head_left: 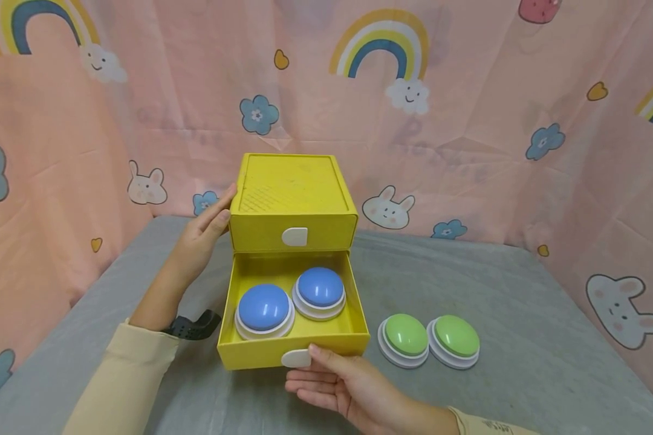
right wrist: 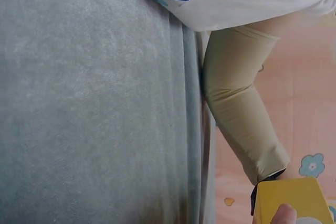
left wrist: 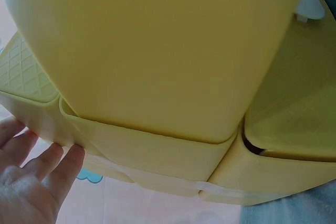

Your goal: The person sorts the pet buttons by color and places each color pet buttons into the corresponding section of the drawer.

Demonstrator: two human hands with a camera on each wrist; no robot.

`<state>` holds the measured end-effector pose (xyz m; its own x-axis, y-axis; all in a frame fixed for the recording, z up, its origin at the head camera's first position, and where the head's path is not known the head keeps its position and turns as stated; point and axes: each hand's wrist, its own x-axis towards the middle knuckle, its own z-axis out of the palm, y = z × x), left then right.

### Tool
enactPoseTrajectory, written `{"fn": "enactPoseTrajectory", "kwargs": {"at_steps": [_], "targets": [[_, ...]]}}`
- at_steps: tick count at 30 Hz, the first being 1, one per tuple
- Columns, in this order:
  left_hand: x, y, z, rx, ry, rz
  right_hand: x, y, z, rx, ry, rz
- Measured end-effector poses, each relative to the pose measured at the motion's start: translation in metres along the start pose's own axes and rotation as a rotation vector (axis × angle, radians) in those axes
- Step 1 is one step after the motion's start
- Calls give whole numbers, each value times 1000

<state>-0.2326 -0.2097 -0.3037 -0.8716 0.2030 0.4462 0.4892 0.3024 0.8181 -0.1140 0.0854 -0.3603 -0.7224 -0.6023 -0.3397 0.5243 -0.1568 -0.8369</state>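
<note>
A yellow two-drawer box stands on the grey cloth. Its lower drawer is pulled out and holds two blue dome push buttons on white bases; the upper drawer is closed. My left hand rests its extended fingers against the box's left side, and in the left wrist view those fingers touch the yellow wall. The thumb of my right hand touches the white tab of the lower drawer, its other fingers stretched loosely below. In the right wrist view a thumb tip shows at the box.
Two green dome push buttons on white bases stand side by side to the right of the drawer. Grey cloth covers the table. A pink patterned curtain encloses the back and sides. A black wristband is on the left wrist.
</note>
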Motion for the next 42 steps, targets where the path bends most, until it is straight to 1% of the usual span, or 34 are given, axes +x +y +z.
{"fn": "enactPoseTrajectory", "kwargs": {"at_steps": [12,19,25,42], "targets": [[0,-1,0,-7,-5,3,3,-5,2,-6,24,3],[0,0,-1,-20,0,-10,7,-8,4,-14,36,-12],[1,-1,-1,4,-2,2,9,-8,4,-3,53,-18],[0,0,-1,-14,1,-11,16,-10,3,15,75,-40]]}}
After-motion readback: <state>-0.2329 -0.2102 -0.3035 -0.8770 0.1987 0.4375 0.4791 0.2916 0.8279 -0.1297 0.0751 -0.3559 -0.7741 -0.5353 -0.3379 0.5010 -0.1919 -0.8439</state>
